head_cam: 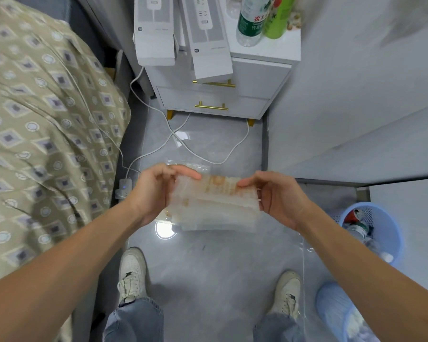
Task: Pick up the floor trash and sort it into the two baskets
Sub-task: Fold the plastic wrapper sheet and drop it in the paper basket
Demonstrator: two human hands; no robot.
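We grip a greasy clear plastic food container (214,201) between our left hand (153,193) and right hand (279,201), above the floor.

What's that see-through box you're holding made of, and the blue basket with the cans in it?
The box looks like thin clear plastic: translucent, ridged, smeared with orange residue. The blue basket seems moulded plastic too, with a matte finish and a perforated mesh wall.

The one camera sits on my head, looking steeply down and forward at close range over my two white lace-up sneakers (132,275) at 6 o'clock toward the white two-drawer nightstand with gold handles (223,92) at 12 o'clock.
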